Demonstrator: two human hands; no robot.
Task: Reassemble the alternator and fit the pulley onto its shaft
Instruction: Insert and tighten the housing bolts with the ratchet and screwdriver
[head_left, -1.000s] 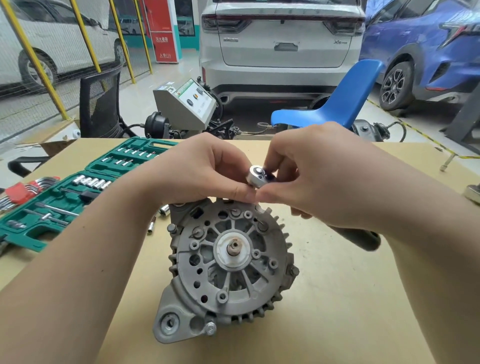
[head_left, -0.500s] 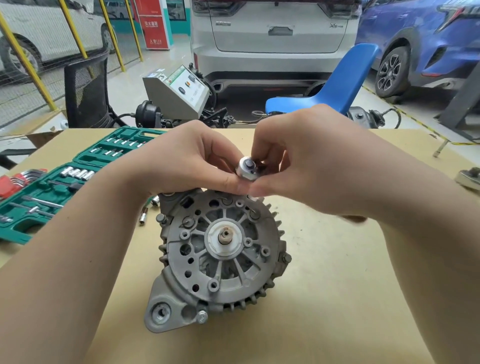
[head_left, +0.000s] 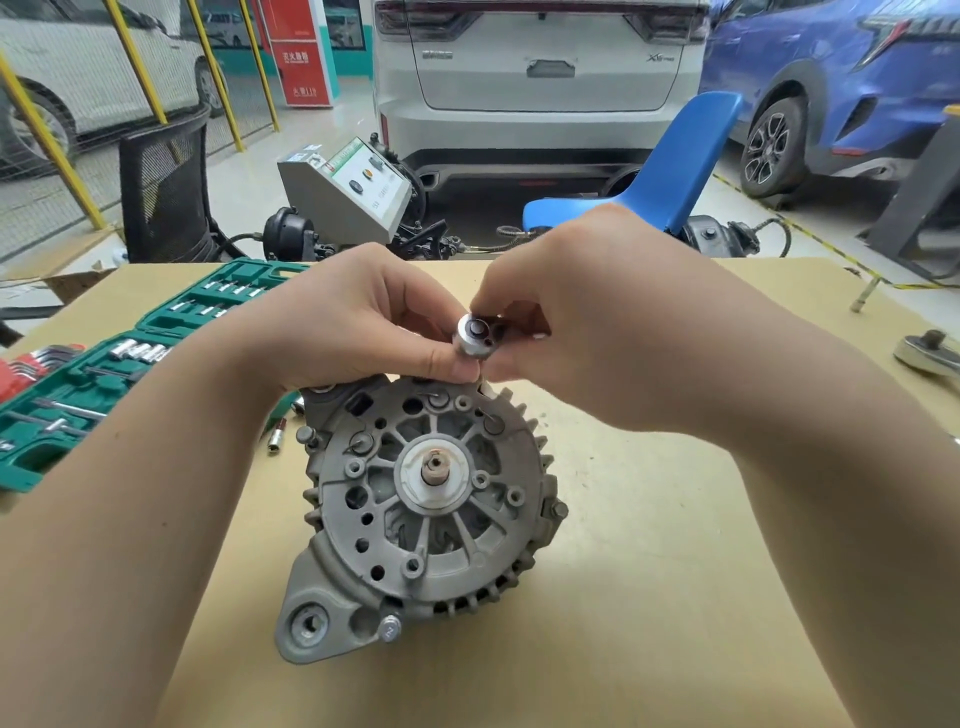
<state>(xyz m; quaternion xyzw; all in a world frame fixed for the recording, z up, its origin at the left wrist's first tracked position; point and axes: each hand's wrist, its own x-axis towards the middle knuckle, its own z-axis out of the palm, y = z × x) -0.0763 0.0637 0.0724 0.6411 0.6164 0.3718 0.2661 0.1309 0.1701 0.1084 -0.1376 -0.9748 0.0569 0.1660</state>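
Little has shifted since a second ago: both hands hold the same pose above the alternator (head_left: 431, 499), which stands just below them with its bare shaft (head_left: 435, 472) facing up, ready for a pulley not seen here. Left hand (head_left: 353, 317) and right hand (head_left: 582, 312) meet fingertip to fingertip, each curled and pinching a small silver ratchet head (head_left: 474, 336), probably to set it before tightening.

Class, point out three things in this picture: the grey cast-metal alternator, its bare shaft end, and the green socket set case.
Grey cast-metal alternator (head_left: 415, 525), head view: on the front housing face.
Bare shaft end (head_left: 435, 471), head view: on its tip.
Green socket set case (head_left: 104, 384), head view: on the open tray.
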